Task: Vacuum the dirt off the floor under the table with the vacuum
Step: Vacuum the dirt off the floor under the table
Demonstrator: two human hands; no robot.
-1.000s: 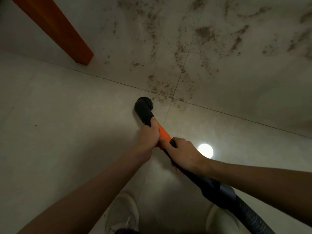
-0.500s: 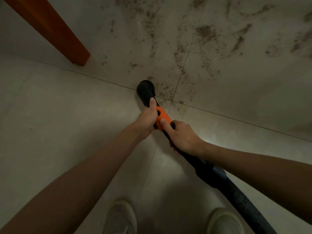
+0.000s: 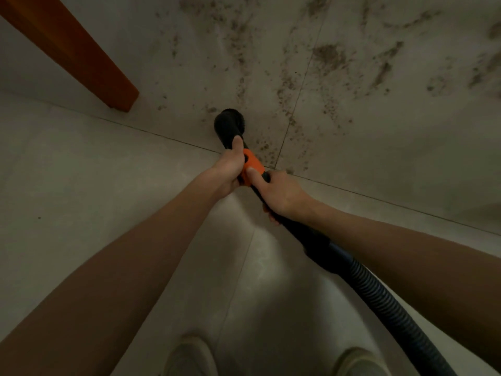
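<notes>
A black vacuum nozzle (image 3: 230, 125) with a round mouth rests on the pale tile floor (image 3: 81, 185), just past a grout line. Behind the nozzle is an orange collar (image 3: 253, 165) and then a black ribbed hose (image 3: 385, 302) running to the lower right. My left hand (image 3: 229, 169) grips the wand at the collar, thumb lying along the black neck. My right hand (image 3: 279, 194) grips the wand just behind it, thumb on the orange part. Brown dirt (image 3: 328, 55) is scattered over the tiles ahead and to the right of the nozzle.
An orange-brown wooden table leg (image 3: 89, 58) stands at the upper left, its foot left of the nozzle. Two pale shoes (image 3: 189, 356) show at the bottom edge. Grout lines cross near my hands.
Both hands have pushed the wand forward; the nozzle has slid up across the grout line toward the dirt and closer to the table leg's foot.
</notes>
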